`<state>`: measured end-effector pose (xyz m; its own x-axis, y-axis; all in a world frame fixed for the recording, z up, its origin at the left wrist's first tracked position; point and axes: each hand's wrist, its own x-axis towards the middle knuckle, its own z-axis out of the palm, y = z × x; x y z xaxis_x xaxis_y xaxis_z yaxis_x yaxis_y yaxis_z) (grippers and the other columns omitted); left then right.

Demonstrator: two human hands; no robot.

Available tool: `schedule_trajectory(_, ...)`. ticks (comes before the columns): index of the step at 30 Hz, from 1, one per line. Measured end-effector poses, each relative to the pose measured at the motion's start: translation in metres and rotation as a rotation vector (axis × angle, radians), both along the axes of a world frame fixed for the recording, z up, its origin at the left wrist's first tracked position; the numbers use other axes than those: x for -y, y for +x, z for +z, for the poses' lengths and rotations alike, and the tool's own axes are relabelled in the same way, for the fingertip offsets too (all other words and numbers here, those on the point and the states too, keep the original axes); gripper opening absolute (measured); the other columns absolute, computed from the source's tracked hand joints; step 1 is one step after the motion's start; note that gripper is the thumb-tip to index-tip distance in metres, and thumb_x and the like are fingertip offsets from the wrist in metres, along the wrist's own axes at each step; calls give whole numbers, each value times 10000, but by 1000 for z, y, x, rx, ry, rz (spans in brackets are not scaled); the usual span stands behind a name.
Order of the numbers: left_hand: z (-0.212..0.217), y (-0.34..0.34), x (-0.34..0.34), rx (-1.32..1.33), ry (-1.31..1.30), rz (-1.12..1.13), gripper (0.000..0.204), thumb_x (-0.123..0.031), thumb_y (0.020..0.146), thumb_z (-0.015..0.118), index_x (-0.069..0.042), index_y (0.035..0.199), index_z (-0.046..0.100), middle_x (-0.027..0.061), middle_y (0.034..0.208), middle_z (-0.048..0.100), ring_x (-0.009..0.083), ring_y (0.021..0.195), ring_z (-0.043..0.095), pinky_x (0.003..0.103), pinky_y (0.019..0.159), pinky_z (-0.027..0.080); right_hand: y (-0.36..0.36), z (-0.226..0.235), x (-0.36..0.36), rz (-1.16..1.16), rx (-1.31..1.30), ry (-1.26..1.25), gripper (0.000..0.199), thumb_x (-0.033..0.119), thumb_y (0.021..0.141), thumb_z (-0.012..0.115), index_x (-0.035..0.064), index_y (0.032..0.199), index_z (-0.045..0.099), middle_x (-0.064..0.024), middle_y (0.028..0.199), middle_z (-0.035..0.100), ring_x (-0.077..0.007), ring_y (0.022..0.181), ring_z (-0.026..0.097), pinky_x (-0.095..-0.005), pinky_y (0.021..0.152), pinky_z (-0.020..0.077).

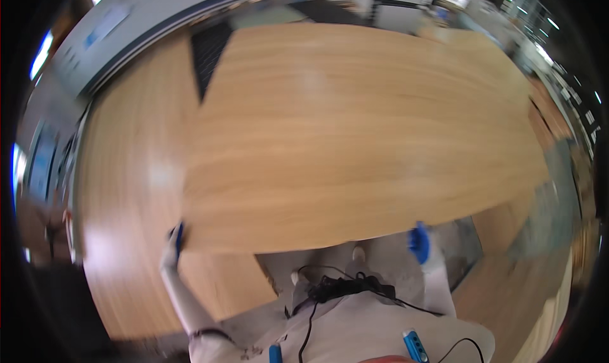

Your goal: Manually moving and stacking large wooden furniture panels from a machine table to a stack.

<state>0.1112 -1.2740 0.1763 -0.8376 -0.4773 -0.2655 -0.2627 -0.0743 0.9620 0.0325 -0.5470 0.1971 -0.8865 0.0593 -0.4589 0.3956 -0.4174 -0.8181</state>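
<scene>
A large wood-grain board lies in front of me, slightly blurred by motion. My left hand, in a glove with blue on it, is at the board's near left corner, its fingers closed against the side edge. Farther right, my right hand in a blue glove grips the near edge, with its fingertips against the rim. The undersides of both grips are hidden.
Another wood-grain board extends under and left of the large one. A dark patterned surface shows between them at the far left. A grey-white machine beam runs along the back. Grey floor shows near my feet. More wooden sheets lie at right.
</scene>
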Motion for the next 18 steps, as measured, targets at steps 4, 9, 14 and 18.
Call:
schedule_trajectory(4,25,18,29,94,-905,231,293,-289,961,592,3,938,590,57,825,560,173,774,513,325,703,442,18,-74,80,394,376,-279,384,465,988,513,102,904,608,-5,705,554,-152,595,539,-296,557,458)
schedule_trajectory(9,-34,-25,-107,-173,-464,-10,235,-222,952,620,-22,1068,580,43,943,581,117,854,529,272,746,474,22,-121,109,644,239,69,338,387,966,590,59,1042,618,-58,834,660,-165,701,637,-299,638,537)
schedule_trajectory(14,-72,-72,-313,-329,-1154,-197,379,-253,819,735,-74,1134,624,194,1286,551,387,1226,470,503,1073,317,37,-71,-19,664,-94,252,369,345,966,605,46,1181,604,-60,989,672,-140,908,645,-282,799,533)
schedule_trajectory(18,-83,-96,-451,-96,-1250,-399,528,-364,834,705,-93,1265,562,200,1400,472,405,1294,408,559,1087,259,80,-13,-194,-28,-456,645,339,304,948,631,35,1153,634,-64,1043,685,-154,960,624,-309,874,496)
